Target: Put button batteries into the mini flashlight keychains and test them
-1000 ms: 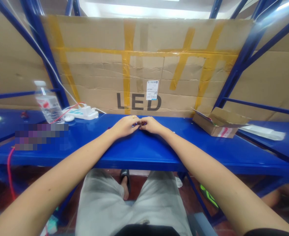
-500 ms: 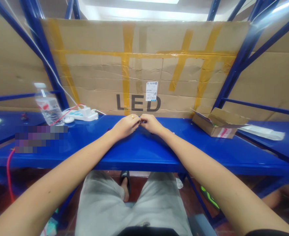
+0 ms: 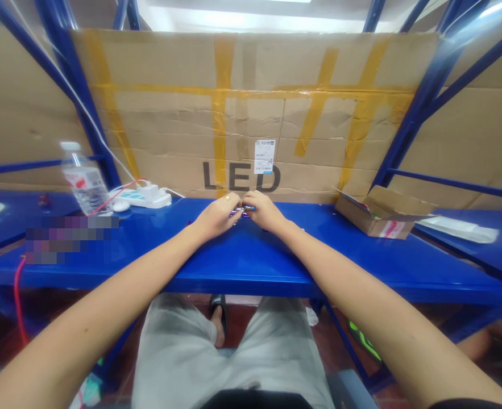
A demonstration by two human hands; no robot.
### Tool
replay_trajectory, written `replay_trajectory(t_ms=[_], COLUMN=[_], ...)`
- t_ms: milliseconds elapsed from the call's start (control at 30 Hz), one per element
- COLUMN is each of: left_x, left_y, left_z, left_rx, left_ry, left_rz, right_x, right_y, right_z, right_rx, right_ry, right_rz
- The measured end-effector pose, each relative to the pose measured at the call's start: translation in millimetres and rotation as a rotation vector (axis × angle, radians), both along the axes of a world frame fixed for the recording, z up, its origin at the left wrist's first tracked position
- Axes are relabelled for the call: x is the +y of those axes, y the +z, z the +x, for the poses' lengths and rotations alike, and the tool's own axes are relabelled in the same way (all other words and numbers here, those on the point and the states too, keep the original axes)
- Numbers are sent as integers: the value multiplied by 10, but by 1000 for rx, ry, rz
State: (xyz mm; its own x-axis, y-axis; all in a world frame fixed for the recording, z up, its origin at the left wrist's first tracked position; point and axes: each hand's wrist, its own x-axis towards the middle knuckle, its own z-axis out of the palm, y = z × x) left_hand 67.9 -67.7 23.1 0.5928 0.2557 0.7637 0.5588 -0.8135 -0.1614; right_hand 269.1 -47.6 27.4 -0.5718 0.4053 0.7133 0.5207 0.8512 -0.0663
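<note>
My left hand (image 3: 220, 214) and my right hand (image 3: 262, 210) meet over the far middle of the blue table (image 3: 242, 261). Each is closed, fingertips pinched, around a small shiny metallic piece (image 3: 244, 209) with purple and silver glints. It spans the narrow gap between the fingers, and most of it is hidden, so its kind does not show. A ring sits on a finger of my left hand. Both forearms reach in from the lower corners of the view.
On the left stand a water bottle (image 3: 84, 179) and a white power strip (image 3: 142, 196) with a red cable. An open cardboard box (image 3: 382, 213) sits at the right, beside a white packet (image 3: 461, 228). A large cardboard panel (image 3: 169, 125) marked LED rises behind the table.
My fingers have shifted slightly apart, and more of the shiny piece shows between them. The hands stay in about the same place.
</note>
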Motion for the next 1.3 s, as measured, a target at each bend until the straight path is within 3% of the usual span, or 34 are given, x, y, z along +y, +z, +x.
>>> replay_trajectory(t_ms=[367,633,867,1100,1300], left_x=[-17,16,25,15,1], left_y=[17,-12,-8,-14,-15], left_z=[2,20,30,44,15], left_rx=[4,-24,19,38,-97], left_ry=[-48,-89,-81,-10,16], left_rz=[33,118,136,-47,-212], right_x=[13,-64,-73,-21,-7], right_y=[-7,7,9,-38,-17], right_z=[-18,-36,-27,-10,-19], right_rx=[49,167,182,138,185], right_ry=[33,77,71,66,80], right_rz=[-32,-231,-290,-261,-205])
